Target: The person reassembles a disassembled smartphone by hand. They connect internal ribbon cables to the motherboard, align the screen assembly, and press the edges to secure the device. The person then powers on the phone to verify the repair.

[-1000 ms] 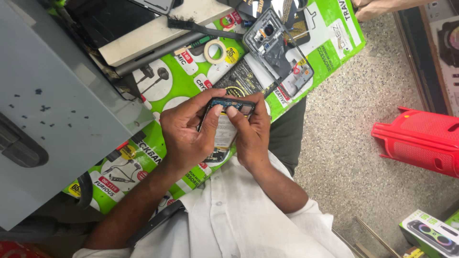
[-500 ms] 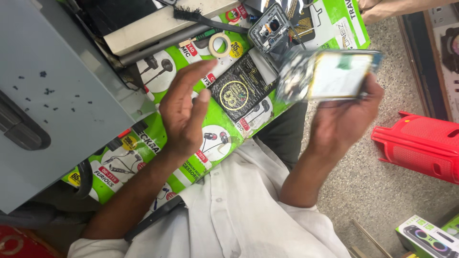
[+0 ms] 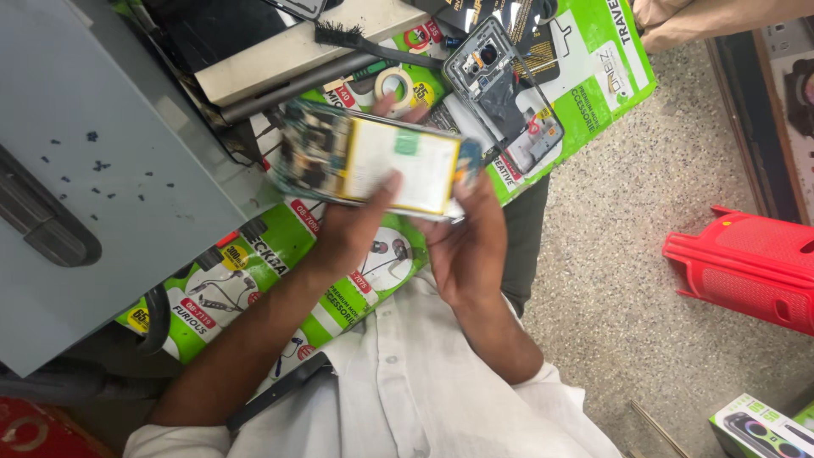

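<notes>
An opened phone, its back removed so the pale yellow battery and circuit board show, is held flat in both my hands above a green printed work board. My left hand grips it from below, thumb resting on the battery. My right hand supports the right end. The phone's left end is motion-blurred. A dark phone frame with camera cut-outs lies on the board behind it. A roll of tape and a black brush lie further back.
A grey metal box with scattered small screws fills the left side. A red plastic stool stands on the speckled floor at right. A green product box is at the bottom right. Another person's arm is at the top right.
The opened phone moved from my right hand out at the right back to the middle, and my left hand, which was empty, now grips it too.
</notes>
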